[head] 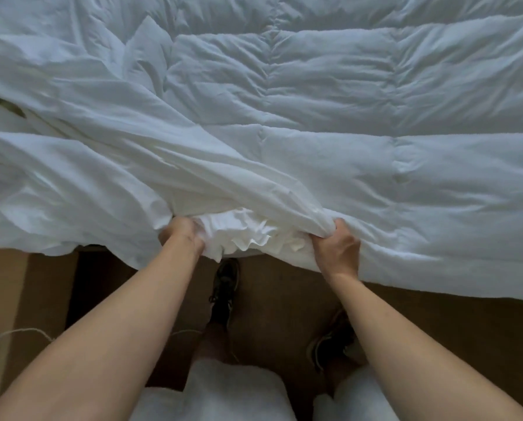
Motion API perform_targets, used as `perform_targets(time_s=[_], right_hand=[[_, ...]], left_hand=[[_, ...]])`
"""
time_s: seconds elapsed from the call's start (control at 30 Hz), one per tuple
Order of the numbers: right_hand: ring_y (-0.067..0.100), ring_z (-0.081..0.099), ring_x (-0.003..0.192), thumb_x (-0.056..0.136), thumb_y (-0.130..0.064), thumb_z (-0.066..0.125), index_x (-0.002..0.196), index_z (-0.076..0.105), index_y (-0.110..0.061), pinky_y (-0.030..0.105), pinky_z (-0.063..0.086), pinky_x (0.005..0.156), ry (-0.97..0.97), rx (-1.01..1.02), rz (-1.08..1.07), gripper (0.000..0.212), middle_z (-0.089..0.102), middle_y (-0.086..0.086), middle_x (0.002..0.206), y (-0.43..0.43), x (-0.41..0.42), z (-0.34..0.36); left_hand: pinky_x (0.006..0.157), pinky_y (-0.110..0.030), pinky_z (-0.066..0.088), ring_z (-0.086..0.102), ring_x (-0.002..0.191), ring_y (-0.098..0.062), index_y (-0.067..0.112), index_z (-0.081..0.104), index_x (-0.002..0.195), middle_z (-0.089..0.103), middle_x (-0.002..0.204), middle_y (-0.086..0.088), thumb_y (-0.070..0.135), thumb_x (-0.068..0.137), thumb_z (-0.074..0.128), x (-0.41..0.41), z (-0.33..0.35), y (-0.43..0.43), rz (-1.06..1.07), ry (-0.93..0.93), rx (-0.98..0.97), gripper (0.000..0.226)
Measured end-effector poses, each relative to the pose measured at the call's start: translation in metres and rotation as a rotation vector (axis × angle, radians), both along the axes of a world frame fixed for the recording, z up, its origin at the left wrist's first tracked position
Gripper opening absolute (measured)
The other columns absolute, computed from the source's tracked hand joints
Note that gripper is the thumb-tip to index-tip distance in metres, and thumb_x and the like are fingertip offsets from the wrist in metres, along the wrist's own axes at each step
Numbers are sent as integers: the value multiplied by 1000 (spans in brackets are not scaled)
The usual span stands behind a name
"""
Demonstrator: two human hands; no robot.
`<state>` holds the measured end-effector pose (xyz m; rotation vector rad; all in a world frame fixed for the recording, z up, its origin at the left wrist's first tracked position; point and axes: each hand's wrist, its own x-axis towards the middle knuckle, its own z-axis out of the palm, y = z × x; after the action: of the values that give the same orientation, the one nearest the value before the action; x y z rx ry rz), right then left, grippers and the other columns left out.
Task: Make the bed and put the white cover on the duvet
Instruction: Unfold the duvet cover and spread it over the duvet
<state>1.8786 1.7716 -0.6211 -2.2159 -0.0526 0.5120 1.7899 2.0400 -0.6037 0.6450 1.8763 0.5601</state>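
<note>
A quilted white duvet (pixel 375 117) lies spread over the bed, filling the middle and right of the view. The thin white cover (pixel 87 165) is draped in wrinkles over its left part and bunched into folds at the bed's near edge. My left hand (pixel 182 233) grips the bunched cover at that edge. My right hand (pixel 337 249) grips a fold of the cover just to the right, where it meets the duvet's edge. Gathered cloth fills the gap between both hands.
The duvet's edge hangs over the near side of the bed onto a brown carpet (pixel 436 323). My two feet in dark shoes (pixel 225 287) stand close to the bed. A white cable (pixel 20 332) lies on the floor at lower left.
</note>
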Motion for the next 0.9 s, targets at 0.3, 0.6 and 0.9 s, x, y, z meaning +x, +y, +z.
perform_targets(time_s=[0.3, 0.6, 0.9], right_hand=[[18, 55, 68, 72, -58, 82, 98, 66, -12, 28, 39, 56, -63, -117, 169, 55, 59, -2, 77, -113, 46, 3], [18, 58, 75, 75, -82, 56, 102, 52, -22, 35, 44, 61, 115, -261, 321, 66, 60, -3, 86, -104, 39, 15], [31, 61, 70, 100, -57, 41, 74, 66, -15, 43, 51, 63, 173, -306, 182, 55, 63, 7, 72, -77, -4, -10]], left_hand=[[80, -37, 61, 69, 87, -22, 10, 59, 118, 67, 102, -2, 3, 93, 57, -1, 21, -21, -20, 72, -55, 27], [79, -61, 59, 74, 87, -36, 13, 63, 108, 75, 100, -11, 39, 78, 83, -4, 9, -57, -21, -290, -140, 44], [60, -26, 57, 63, 65, -15, 16, 61, 109, 67, 92, -1, 11, 99, 45, -15, -7, -18, 110, -90, -5, 20]])
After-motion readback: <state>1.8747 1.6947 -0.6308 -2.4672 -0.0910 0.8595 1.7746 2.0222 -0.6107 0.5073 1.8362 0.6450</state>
